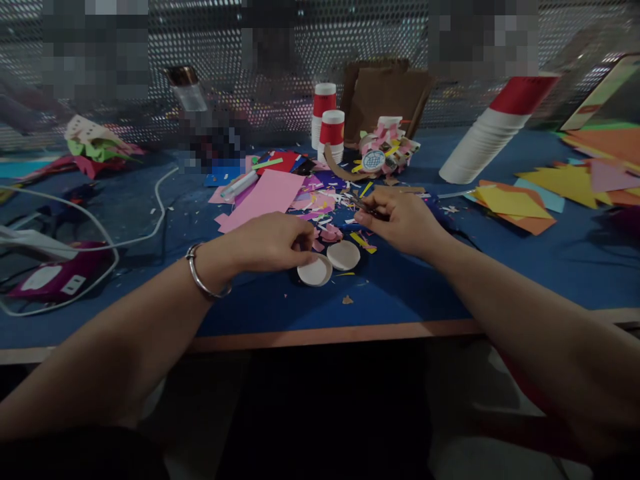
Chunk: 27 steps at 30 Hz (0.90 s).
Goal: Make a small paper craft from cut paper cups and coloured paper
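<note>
My left hand (275, 241), wearing a silver bangle, has its fingers curled. Its thumb overlaps the edge of a round white disc (315, 273); what the fingers grip, if anything, is hidden. A second white disc (344, 255) lies right beside the first. My right hand (403, 219) is closed around a pair of dark scissors (364, 204), whose narrow tips point left over the paper scraps (323, 200). Pink paper (267, 197) lies beyond my left hand.
White-and-red paper cups (333, 137) stand at the back near brown cardboard (385, 100) and a paper-covered craft piece (387, 150). A tall cup stack (493, 137) leans at right. Coloured sheets (515, 203) lie beyond it. A white cable (159, 193) loops past a purple box (60, 270) at left.
</note>
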{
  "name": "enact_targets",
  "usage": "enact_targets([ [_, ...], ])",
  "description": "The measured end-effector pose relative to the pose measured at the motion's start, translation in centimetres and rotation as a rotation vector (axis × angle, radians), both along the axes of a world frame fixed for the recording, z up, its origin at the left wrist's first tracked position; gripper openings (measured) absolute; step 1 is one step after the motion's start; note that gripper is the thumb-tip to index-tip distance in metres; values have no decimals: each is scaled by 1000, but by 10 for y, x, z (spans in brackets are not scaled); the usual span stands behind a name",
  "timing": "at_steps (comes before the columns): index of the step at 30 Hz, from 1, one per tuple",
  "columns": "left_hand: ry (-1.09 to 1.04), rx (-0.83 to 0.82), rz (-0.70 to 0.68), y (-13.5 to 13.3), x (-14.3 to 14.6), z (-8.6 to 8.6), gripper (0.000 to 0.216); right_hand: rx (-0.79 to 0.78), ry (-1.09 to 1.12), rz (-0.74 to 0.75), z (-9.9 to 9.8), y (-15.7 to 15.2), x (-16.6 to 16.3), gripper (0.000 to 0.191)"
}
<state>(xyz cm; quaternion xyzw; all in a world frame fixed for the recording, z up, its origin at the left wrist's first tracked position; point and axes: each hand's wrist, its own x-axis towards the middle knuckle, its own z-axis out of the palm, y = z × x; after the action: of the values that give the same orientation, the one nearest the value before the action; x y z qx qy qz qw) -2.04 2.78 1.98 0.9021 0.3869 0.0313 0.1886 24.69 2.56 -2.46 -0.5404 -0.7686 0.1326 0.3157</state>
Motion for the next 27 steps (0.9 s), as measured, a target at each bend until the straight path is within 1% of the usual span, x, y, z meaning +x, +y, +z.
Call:
enact_targets([
  [3,60,-47,-59,-1,0,0,15,-3,1,-3,0,0,0,21],
  [5,54,-40,-63,0,-1,1,12,-16,14,11,0,-1,0,21],
  [8,30,-26,-34,3,-3,2,8,-57,37,54,0,-3,-2,22],
  [12,36,-20,2,5,-9,7,7,-89,47,131,3,-9,-7,29],
  [16,-25,2,71,6,-9,9,9,-100,-6,161,5,-13,-10,34],
  [19,-166,43,160,10,-7,4,7,-127,-92,166,6,-14,-10,37],
  [22,-464,62,249,18,-6,-6,9,-182,-157,178,7,-13,-10,33],
  [24,-646,23,305,25,-7,-12,19,-215,-163,193,7,-12,-9,29],
  [27,-771,-80,365,32,-6,-18,25,-242,-162,207,5,-11,-8,28],
])
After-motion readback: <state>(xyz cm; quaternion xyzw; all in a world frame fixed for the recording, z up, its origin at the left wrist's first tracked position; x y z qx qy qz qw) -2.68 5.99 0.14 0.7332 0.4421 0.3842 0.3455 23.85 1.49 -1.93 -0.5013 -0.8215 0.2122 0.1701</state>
